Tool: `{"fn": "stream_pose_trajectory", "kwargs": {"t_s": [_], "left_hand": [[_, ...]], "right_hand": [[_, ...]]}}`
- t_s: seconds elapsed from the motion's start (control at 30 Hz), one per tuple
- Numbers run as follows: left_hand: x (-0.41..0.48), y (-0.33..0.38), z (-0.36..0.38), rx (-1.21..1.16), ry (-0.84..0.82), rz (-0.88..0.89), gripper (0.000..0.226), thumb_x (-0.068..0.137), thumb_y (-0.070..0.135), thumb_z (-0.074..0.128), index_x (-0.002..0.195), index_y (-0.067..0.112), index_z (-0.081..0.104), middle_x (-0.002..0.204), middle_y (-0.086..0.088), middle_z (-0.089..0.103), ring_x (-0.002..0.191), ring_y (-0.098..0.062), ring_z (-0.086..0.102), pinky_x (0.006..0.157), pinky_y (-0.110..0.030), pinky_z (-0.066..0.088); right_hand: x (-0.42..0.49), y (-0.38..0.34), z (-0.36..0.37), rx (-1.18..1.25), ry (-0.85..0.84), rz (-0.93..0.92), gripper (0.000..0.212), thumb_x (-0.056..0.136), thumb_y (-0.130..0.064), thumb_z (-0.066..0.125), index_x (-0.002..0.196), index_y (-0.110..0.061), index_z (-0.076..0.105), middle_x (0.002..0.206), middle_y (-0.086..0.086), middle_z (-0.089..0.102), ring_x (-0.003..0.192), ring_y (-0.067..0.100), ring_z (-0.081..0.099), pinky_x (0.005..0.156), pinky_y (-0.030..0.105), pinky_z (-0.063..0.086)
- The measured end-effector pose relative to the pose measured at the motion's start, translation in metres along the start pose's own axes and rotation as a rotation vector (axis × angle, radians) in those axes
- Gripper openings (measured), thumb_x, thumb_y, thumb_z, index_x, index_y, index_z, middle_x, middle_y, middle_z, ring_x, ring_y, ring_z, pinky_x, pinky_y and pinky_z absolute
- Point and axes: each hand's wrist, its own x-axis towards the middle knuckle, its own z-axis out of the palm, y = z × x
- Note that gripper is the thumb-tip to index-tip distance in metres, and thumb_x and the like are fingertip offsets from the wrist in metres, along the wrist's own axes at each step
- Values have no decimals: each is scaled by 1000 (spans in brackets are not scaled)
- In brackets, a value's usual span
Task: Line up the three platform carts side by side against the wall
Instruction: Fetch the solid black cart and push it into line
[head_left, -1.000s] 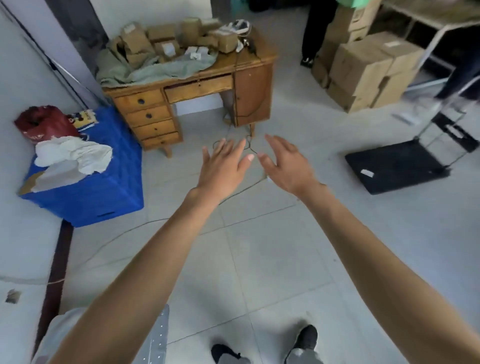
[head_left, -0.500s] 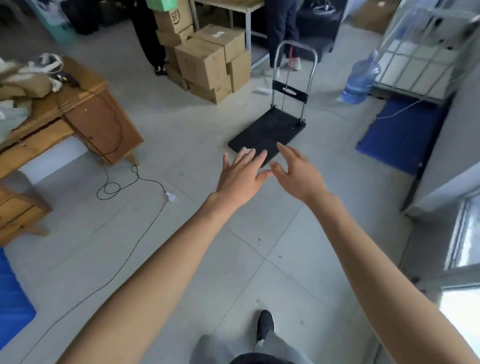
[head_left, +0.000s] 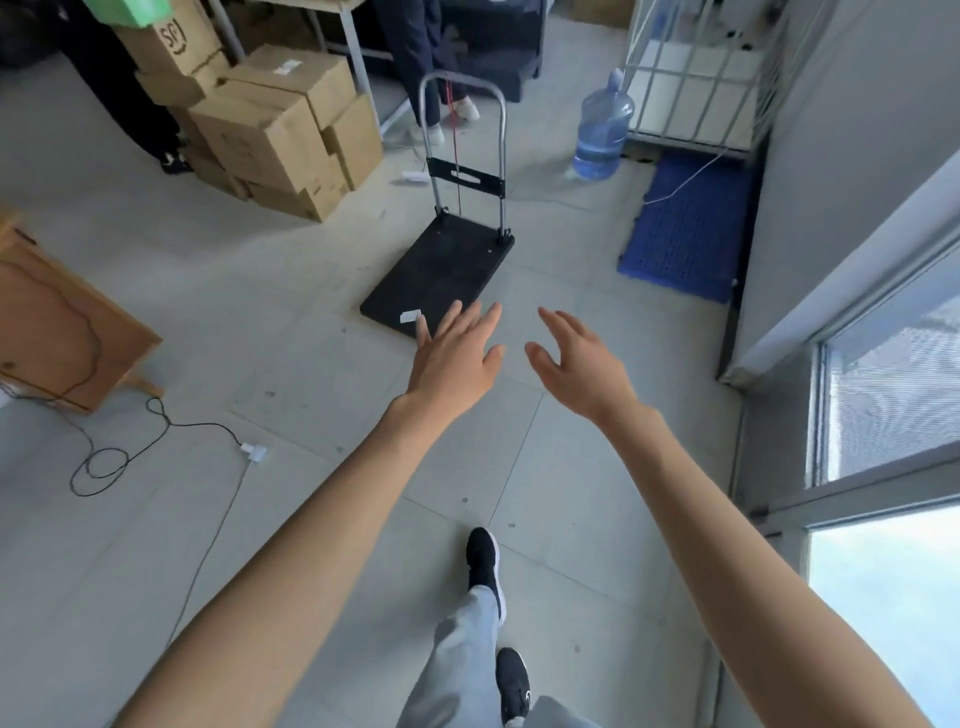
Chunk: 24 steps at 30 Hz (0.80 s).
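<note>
Head view: one black cart (head_left: 436, 280) stood on the tiled floor (head_left: 291, 291) beside boxes (head_left: 280, 130); left hand (head_left: 457, 358) and right hand (head_left: 582, 364) reached out empty, fingers spread.

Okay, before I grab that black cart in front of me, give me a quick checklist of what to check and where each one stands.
1. Both hands free: ok. Left hand and right hand are open and empty.
2. Platform cart deck clear of load: ok, only a small white label on it.
3. Cart handle upright: ok.
4. Floor between you and the cart: ok, bare tiles.
5. Black cable on the floor: ok, off to the left, away from your feet.
6. All three carts located: not ok, only one is in view.
</note>
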Motion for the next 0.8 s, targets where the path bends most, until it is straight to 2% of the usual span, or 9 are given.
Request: {"fn": "stream_pose_trajectory", "kwargs": {"t_s": [0.27,0.5,0.8], "left_hand": [[128,16,11,-137,-6,39,53,101,30,39,151,23,25,159,-1,24,149,-22,12,116,-63,6],[224,61,26,-124,-65,158,54,101,32,38,152,24,23,160,-2,24,149,-21,11,117,-58,5],[362,132,43,-122,-158,242,54,101,32,38,152,25,22,161,-2,20,150,-21,8,115,-65,7]], "right_hand": [[88,35,-23,4,80,145,56,98,-45,42,150,-26,30,156,2,33,140,24,34,103,46,40],[138,90,-50,37,147,265,56,99,-45,42,149,-25,30,156,2,34,139,25,36,103,49,43],[241,181,-106,100,232,345,54,99,-39,42,149,-22,32,155,6,35,140,27,36,104,47,41]]}}
